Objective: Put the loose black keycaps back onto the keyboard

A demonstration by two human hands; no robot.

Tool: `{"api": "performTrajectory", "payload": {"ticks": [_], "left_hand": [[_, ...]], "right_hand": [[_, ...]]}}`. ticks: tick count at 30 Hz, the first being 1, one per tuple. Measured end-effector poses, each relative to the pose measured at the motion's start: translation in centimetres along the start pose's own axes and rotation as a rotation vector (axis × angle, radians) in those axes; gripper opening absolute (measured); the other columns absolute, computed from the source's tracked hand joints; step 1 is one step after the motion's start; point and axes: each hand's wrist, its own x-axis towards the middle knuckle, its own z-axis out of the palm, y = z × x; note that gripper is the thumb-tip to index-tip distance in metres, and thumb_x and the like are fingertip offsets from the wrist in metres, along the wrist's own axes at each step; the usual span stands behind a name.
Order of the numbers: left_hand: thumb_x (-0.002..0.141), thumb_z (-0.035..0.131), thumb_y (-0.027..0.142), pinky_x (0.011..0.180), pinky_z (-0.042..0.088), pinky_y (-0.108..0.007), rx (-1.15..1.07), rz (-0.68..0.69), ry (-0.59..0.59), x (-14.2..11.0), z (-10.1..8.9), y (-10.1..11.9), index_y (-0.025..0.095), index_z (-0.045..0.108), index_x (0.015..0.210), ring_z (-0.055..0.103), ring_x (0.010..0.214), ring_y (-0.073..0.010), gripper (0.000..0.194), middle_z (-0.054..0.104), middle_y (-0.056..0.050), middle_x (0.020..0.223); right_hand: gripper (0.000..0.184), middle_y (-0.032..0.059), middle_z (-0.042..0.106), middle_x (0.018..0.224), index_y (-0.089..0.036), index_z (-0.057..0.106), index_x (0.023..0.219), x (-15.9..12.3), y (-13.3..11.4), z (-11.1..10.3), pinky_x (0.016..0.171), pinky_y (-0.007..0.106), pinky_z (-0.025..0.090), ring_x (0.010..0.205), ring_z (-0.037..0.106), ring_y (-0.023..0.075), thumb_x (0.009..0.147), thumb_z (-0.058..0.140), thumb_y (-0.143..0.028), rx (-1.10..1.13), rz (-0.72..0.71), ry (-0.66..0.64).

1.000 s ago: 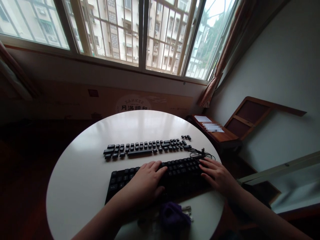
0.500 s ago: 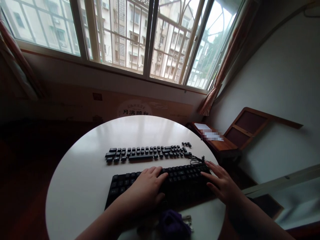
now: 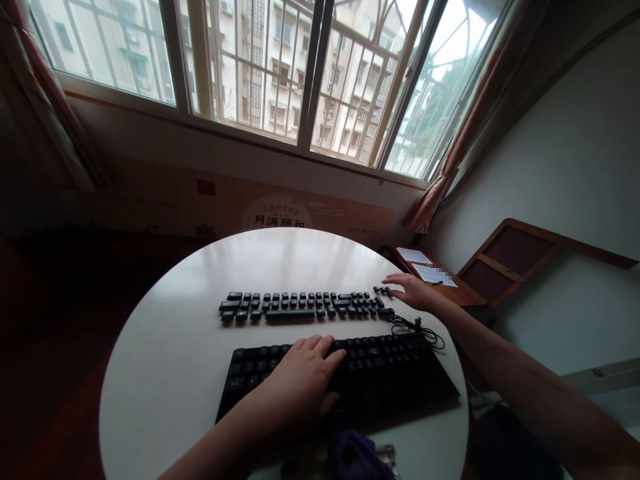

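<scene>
A black keyboard [image 3: 395,380] lies on the round white table, with some keycaps on its far part and a bare dark area nearer me. My left hand [image 3: 309,377] rests on it, fingers spread over its middle. Beyond it, loose black keycaps [image 3: 300,303] sit in rows, among them a long space bar [image 3: 290,315]. My right hand [image 3: 409,292] reaches past the keyboard to a few small keycaps [image 3: 383,290] at the rows' far right. Its thumb and fingers are apart around them, and no keycap shows lifted.
A coiled black cable [image 3: 420,330] lies beyond the keyboard's right end. Near me on the white table [image 3: 155,360] is a purple cloth-like thing [image 3: 357,457], partly in shadow. A wooden chair [image 3: 470,293] with papers on it stands at the right.
My right hand has left the keyboard's right end and moved forward to the small loose keycaps. My left hand stays on the keyboard. The view has shifted slightly.
</scene>
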Motion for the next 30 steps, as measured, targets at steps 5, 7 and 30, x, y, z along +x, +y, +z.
{"api": "performTrajectory", "payload": {"ticks": [5,7,30], "left_hand": [[0.083,0.067,0.033,0.117,0.034,-0.053,-0.026,0.015,0.016,0.0,0.3,-0.4,0.023,0.054,0.145,0.045,0.138,-0.0381,0.064,0.046,-0.014,0.154],[0.083,0.067,0.033,0.116,0.034,-0.054,-0.043,0.016,0.014,0.0,0.3,-0.4,0.022,0.055,0.144,0.046,0.137,-0.0384,0.063,0.048,-0.015,0.152],[0.081,0.065,0.027,0.118,0.032,-0.055,-0.007,-0.025,-0.048,0.6,-0.3,-0.2,0.023,0.053,0.147,0.042,0.142,-0.0383,0.067,0.043,-0.014,0.157]], "right_hand": [[0.028,0.0097,0.066,0.126,-0.019,0.066,0.119,4.2,2.1,1.8,0.099,0.046,0.053,0.112,0.064,0.0234,0.097,0.063,-0.035,-0.015,0.064,-0.168],[0.032,0.0092,0.063,0.127,-0.018,0.062,0.122,4.8,2.4,2.2,0.094,0.045,0.055,0.109,0.064,0.0222,0.098,0.062,-0.038,-0.027,0.073,-0.216],[0.015,0.0031,0.074,0.117,-0.028,0.075,0.102,-5.3,-8.7,-7.8,0.107,0.046,0.048,0.119,0.064,0.0272,0.089,0.068,-0.032,-0.119,-0.217,0.148]]}}
